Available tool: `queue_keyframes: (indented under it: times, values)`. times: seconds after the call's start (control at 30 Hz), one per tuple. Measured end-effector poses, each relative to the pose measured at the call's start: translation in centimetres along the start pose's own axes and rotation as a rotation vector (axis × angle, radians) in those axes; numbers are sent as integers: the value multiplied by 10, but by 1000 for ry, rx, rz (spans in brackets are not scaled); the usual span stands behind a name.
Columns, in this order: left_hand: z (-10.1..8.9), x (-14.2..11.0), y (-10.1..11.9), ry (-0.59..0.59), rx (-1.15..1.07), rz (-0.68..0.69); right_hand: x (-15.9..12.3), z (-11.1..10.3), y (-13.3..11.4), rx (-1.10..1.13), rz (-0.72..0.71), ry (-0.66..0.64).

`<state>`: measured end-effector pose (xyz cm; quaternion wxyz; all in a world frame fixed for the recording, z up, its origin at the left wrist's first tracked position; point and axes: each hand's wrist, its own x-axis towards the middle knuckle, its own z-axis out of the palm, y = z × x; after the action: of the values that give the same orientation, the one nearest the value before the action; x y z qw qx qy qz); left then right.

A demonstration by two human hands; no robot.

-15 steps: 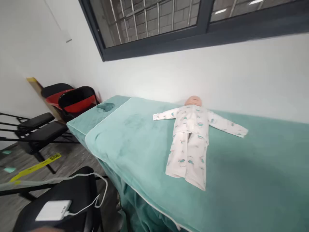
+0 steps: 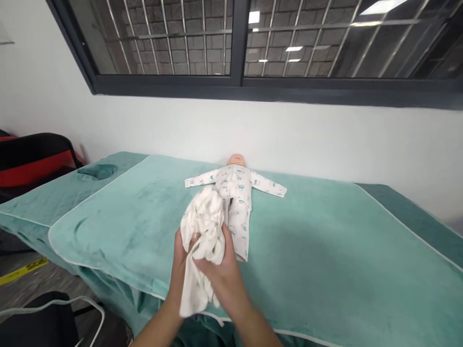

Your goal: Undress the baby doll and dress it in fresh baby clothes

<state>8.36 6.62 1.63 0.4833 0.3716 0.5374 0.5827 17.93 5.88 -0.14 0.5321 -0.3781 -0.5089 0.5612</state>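
Note:
A bunched white cloth with a faint print, perhaps a garment, is held between both hands above the near edge of the bed. My left hand grips its left side, fingers partly hidden by the folds. On the other side my right hand is closed on it with the thumb across the front. One end of the cloth hangs below the hands. Beyond it a baby doll lies on its back in white printed pajamas, arms spread; the cloth covers part of one trouser leg.
The bed has a teal cover with white piping and a face hole at the left. Behind it are a white wall and a dark-framed window. A black chair with a pale cable stands at lower left.
The view has swung to the right, so the doll now sits nearer the middle. Both hands have come into view holding the bunched white cloth.

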Motion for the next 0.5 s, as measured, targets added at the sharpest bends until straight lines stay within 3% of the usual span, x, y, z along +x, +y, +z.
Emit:
queue_keyframes:
  times: [0.13, 0.23, 0.37, 0.5]
  values:
    - [5, 4, -5, -110, 18, 79, 32, -20, -31, -128, -53, 120]
    - [-4, 10, -6, -175, 125, 103, 42, -54, -59, -282, -105, 229]
    - [-15, 32, -6, -230, 203, 111, 41, -124, -81, -539, -168, 487]
    - [-9, 70, -6, -213, 289, 172, 18, -215, -61, -863, -132, 654]
